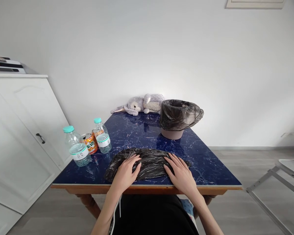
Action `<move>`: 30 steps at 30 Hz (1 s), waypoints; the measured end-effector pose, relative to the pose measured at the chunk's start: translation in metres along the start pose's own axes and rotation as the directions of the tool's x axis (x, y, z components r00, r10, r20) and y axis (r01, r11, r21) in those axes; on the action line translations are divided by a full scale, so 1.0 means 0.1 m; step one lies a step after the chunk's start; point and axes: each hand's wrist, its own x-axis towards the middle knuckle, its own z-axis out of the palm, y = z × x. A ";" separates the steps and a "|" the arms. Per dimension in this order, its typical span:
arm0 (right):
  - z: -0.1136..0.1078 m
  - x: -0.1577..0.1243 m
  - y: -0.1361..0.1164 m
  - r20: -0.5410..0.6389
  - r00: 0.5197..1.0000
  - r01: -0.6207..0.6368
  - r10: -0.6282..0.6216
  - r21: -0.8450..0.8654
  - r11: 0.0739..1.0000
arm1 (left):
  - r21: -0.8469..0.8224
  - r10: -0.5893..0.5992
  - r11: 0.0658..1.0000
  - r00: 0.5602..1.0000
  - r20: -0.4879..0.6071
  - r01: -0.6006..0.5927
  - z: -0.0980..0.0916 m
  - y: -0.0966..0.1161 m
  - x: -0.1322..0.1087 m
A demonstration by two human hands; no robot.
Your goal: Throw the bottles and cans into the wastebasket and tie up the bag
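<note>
A black plastic garbage bag [152,164] lies crumpled and flattened along the near edge of the blue marbled table [137,132]. My left hand [127,171] rests on the bag's left part with its fingers stretched out. On the bag's right part lies my right hand [180,171], its fingers also extended and slightly spread. Neither hand is closed around the plastic. Farther back on the right stands a small trash bin [171,134], lined with another black bag [182,117] that folds over its rim.
Two water bottles [79,150] with teal caps and orange drink cans [90,143] stand at the table's left edge. A grey plush rabbit [144,103] lies at the back by the wall. A white cabinet [22,130] is on the left, a metal-framed stand [276,179] on the right.
</note>
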 end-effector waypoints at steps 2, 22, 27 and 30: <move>-0.01 0.00 0.00 -0.001 1.000 0.002 -0.002 0.004 1.000 | -0.001 0.001 1.000 1.000 -0.005 -0.001 0.00 0.00 0.00; -0.02 -0.01 0.01 0.011 1.000 -0.005 0.004 0.011 1.000 | 0.005 0.006 1.000 1.000 0.006 -0.006 0.01 -0.01 0.00; -0.03 -0.01 0.01 0.041 0.999 -0.015 0.015 0.013 1.000 | 0.014 -0.019 1.000 0.999 0.036 0.019 0.02 -0.02 0.01; -0.04 0.00 0.04 0.067 0.998 -0.019 0.018 0.004 1.000 | 0.049 -0.031 0.998 0.994 0.109 0.026 0.00 -0.06 0.01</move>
